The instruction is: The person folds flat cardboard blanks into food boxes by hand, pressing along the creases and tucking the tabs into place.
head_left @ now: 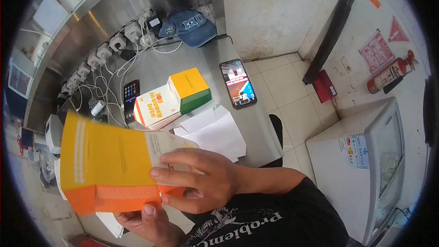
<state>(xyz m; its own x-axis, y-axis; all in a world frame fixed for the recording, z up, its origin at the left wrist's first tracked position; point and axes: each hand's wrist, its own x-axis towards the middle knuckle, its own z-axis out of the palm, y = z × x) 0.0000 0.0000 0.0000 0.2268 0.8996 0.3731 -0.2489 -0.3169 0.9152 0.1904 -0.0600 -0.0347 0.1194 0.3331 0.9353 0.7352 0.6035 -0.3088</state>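
A yellow and orange cardboard food box (123,160), partly unfolded with creased panels, is held up in front of me. My right hand (201,178) lies over its near right end, fingers bent across the pale printed panel and the orange side. Below, my left hand (146,222) pinches the orange lower edge, thumb in front and the other fingers mostly hidden underneath. Beyond the box, a stack of flat cartons (157,105) printed "joy in every bite" lies on the steel table. Its yellow and green end (190,89) faces away. White paper sheets (212,132) lie beside it.
The steel table (260,142) carries a lit phone (238,83) near its edge, a second phone (131,95), a blue cap (190,26) and tangled white cables with chargers (105,52). Right of it stand a white chest freezer (338,155) and a wall-mounted fire extinguisher (388,77).
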